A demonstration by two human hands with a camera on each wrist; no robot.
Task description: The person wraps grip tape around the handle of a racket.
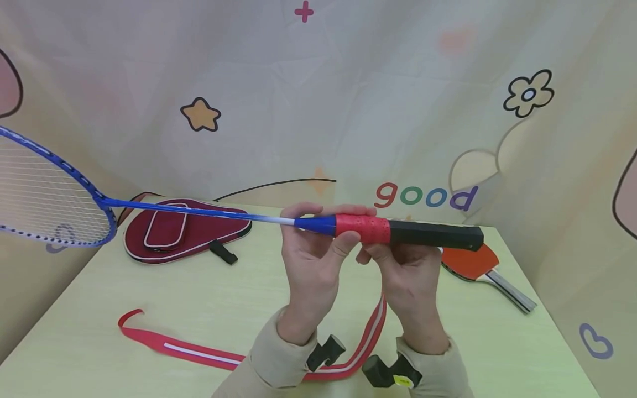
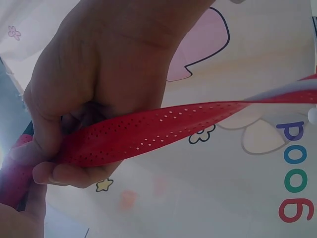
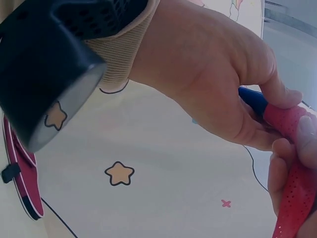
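A blue badminton racket [image 1: 209, 212] is held up above the table, its strung head off to the left and its black handle [image 1: 435, 235] to the right. Red perforated grip tape [image 1: 362, 228] is wound round the handle next to the blue cone. My left hand [image 1: 311, 273] holds the racket there, thumb on the wound tape and fingers behind. Below the handle, my right hand [image 1: 410, 284] pinches the loose tape [image 2: 163, 130], which runs taut from its fingers in the left wrist view. The tape's tail [image 1: 199, 355], with a white backing strip, trails down onto the table.
A maroon paddle case [image 1: 209, 229] with a black strap end lies at the back left of the table [image 1: 64, 337]. At the right, behind my right hand, lies a table tennis bat [image 1: 473, 262] with red rubber. A printed cloth [image 1: 318, 99] hangs behind.
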